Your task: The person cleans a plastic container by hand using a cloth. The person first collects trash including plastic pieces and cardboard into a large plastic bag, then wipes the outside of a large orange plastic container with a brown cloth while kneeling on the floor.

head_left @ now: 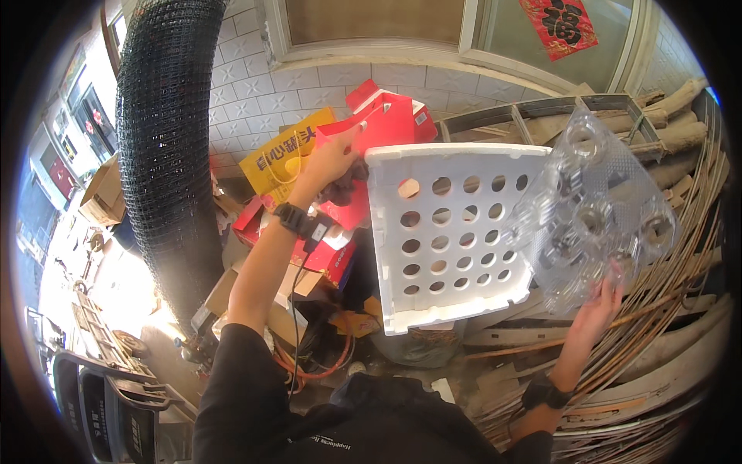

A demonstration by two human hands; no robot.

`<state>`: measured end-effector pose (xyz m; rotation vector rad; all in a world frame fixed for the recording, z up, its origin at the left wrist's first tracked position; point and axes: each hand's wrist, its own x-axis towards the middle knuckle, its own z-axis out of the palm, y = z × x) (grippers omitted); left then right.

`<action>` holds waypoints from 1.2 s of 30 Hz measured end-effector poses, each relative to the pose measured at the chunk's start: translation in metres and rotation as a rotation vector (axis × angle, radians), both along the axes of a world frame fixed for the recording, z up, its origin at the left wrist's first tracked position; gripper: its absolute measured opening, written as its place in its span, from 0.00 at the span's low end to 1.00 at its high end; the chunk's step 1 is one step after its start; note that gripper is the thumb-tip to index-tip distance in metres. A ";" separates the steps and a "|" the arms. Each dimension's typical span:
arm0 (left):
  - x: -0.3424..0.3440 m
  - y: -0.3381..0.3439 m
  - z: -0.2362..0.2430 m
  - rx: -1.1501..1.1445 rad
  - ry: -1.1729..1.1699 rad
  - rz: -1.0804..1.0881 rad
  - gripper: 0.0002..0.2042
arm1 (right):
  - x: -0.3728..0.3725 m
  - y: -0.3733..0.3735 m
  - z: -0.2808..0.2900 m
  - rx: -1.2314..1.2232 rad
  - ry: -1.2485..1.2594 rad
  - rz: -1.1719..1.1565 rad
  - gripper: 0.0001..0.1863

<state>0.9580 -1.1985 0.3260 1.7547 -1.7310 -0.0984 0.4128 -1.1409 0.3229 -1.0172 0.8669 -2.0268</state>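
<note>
My left hand [332,158] reaches to the far middle, its fingers closed at the edge of a red cardboard box [386,116]. A crumpled dark reddish thing, too unclear to name, lies just under that hand. A yellow gift bag [284,155] with a cord handle leans beside my left wrist. My right hand [601,298] grips the lower edge of a clear plastic packaging tray [591,197] with round moulded cups, held up tilted. Between my hands stands a white foam panel [452,298] with rows of round holes; the plastic tray overlaps its right edge.
A tall roll of black wire mesh [166,139] stands at left. Bundled thin rods [649,309] and logs [684,139] pile up on the right, near a metal frame [495,124]. More red packaging [336,259] lies below my left wrist. A tiled wall and window close off the back.
</note>
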 end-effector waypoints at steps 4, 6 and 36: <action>0.023 0.032 -0.019 0.011 -0.023 0.071 0.16 | 0.076 -0.021 0.064 -0.122 0.005 0.010 0.16; 0.032 0.049 -0.017 0.020 0.015 0.068 0.13 | 0.122 -0.037 0.096 -0.219 0.069 0.055 0.15; 0.049 0.127 -0.041 -0.061 -0.028 0.022 0.13 | 0.503 -0.240 0.197 -0.553 2.193 0.737 0.16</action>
